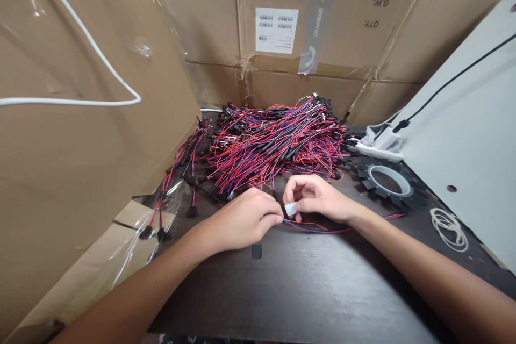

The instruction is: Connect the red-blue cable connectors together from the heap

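Near the middle of the table, my left hand [252, 215] is closed, thumb against fingers, on the end of a thin wire harness [318, 230]. Its red and blue wires run rightward beneath my right wrist. Close beside it, my right hand [318, 199] pinches a small whitish piece of tape [291, 208] between thumb and fingers. What lies inside the left fingers is hidden. A small black square [257, 251] rests on the table just below my left hand. Behind both hands rises a large heap of red, blue and black wire harnesses [274, 145].
At right lies a tape roll [390, 180] with black tape pieces stuck around its rim. Beyond it sits a white power strip [379, 148]; a coiled pale cord [449, 230] lies nearer. More harnesses [177, 166] hang at left. Cardboard [217, 21] and a white panel [471, 118] enclose the table.
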`<state>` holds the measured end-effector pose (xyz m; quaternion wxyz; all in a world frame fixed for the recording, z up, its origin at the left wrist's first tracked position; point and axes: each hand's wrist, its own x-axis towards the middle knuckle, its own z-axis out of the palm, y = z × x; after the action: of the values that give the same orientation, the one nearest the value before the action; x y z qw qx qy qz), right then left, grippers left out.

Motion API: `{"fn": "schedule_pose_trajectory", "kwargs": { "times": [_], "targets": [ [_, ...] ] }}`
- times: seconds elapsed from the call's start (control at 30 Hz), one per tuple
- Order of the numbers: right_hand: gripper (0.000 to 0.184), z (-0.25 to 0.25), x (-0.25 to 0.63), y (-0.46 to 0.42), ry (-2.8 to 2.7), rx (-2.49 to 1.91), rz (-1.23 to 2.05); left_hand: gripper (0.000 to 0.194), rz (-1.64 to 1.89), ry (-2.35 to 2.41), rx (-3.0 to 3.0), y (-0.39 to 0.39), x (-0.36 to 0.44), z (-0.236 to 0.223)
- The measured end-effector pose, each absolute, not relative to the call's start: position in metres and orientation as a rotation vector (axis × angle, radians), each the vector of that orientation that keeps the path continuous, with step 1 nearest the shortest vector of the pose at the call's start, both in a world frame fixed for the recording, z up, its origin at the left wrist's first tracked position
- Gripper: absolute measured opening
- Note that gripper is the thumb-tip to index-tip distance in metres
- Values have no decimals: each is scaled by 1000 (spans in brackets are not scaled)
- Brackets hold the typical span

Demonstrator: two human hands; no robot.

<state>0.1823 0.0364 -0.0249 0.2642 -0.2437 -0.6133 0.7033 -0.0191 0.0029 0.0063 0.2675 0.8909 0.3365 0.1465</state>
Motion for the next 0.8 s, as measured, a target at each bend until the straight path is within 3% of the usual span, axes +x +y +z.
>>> {"fn": "schedule_pose_trajectory", "kwargs": {
  "times": [0.2, 0.57, 0.8],
  "targets": [
    [16, -26, 186, 35, -1582, -499, 2156, 23, 404, 889, 2399, 2, -19, 8],
    [18, -32, 180, 36, -1425, -511, 1982, 22, 495, 852, 2440, 2, -20, 6],
    [13, -23, 179, 33, -1634, -718, 2034, 23, 488, 781, 2449, 1, -19, 6]
  ]
}}
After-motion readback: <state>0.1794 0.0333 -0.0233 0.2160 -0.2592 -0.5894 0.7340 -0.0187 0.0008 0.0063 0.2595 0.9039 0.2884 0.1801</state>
